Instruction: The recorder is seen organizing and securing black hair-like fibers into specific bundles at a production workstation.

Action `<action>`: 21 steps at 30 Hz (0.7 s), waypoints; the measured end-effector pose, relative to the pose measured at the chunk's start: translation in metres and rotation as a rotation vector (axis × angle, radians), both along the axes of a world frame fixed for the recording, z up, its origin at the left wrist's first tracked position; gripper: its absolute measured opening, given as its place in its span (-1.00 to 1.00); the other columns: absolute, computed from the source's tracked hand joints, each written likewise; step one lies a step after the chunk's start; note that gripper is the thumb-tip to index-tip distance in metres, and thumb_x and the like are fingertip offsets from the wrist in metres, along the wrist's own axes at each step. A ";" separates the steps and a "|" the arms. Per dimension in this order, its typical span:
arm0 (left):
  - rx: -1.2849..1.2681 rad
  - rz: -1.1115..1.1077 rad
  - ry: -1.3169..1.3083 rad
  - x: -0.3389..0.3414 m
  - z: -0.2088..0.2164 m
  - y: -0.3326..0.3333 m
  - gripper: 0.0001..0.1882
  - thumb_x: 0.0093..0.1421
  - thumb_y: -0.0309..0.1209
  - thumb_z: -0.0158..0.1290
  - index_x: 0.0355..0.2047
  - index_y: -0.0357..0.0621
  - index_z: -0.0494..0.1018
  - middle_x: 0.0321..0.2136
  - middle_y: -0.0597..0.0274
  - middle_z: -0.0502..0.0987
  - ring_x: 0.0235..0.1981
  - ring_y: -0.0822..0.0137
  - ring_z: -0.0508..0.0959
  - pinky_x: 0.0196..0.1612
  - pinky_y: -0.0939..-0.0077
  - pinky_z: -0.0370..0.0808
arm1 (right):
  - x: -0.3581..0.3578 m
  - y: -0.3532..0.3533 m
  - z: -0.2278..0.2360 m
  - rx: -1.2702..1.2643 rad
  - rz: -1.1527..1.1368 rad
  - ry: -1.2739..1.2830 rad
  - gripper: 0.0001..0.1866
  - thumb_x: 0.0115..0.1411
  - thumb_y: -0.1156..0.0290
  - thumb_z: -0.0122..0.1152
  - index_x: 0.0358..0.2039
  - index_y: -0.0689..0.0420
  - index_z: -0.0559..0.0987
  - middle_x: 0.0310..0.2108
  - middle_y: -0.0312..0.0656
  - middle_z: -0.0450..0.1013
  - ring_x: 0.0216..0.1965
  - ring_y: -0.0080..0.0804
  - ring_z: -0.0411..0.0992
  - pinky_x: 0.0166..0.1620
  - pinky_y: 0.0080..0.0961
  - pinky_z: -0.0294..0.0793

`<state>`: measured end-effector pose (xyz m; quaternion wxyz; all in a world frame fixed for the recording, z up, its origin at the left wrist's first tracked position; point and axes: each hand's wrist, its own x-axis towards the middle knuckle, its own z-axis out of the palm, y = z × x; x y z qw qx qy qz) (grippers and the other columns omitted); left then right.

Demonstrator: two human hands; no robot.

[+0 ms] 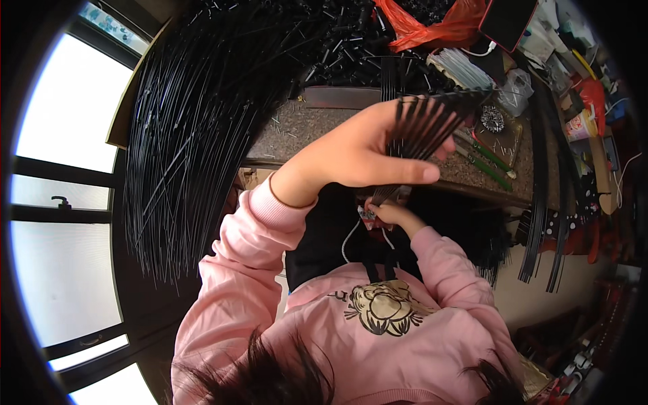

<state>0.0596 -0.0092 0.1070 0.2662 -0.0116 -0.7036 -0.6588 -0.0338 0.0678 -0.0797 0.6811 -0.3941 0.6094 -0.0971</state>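
Note:
My left hand is raised in front of me, its fingers closed around a fanned bundle of thin black plastic strips. The strips spread out above the hand toward the stone worktop. My right hand is lower, close to my chest, pinching the narrow bottom end of the same bundle together with a small object that I cannot make out. Both arms wear pink sleeves.
A large heap of long black strips hangs over the worktop's left side. Farther back lie small black parts, an orange plastic bag, a dark flat device, white strips and green-handled pliers. More black strips drape off the right edge. A window is at left.

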 end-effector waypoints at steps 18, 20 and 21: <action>-0.280 0.129 -0.021 -0.009 0.014 -0.010 -0.89 0.02 -0.47 -0.20 -0.51 -0.28 0.26 -0.69 0.34 0.33 -0.57 0.55 0.32 -0.43 0.70 0.26 | -0.030 -0.004 -0.007 -0.522 0.047 0.084 -0.85 -0.02 0.38 -0.11 -0.49 0.17 0.38 -0.58 -0.25 0.36 -0.56 -0.52 0.30 -0.47 -0.58 0.29; -0.248 0.117 -0.031 -0.011 0.011 -0.011 -0.89 0.02 -0.48 -0.20 -0.51 -0.29 0.26 -0.68 0.33 0.33 -0.57 0.55 0.33 -0.44 0.70 0.27 | -0.046 0.000 0.042 -0.620 0.418 0.141 -0.83 -0.03 0.37 -0.10 -0.50 0.22 0.39 -0.55 -0.21 0.37 -0.54 -0.50 0.32 -0.46 -0.58 0.29; -0.245 0.119 -0.033 -0.013 0.010 -0.013 -0.89 0.02 -0.48 -0.20 -0.51 -0.29 0.26 -0.68 0.33 0.33 -0.57 0.55 0.33 -0.44 0.70 0.27 | -0.055 0.002 0.063 -0.678 0.448 0.107 -0.78 -0.04 0.35 -0.07 -0.46 0.25 0.39 -0.51 -0.18 0.38 -0.52 -0.49 0.33 -0.44 -0.59 0.29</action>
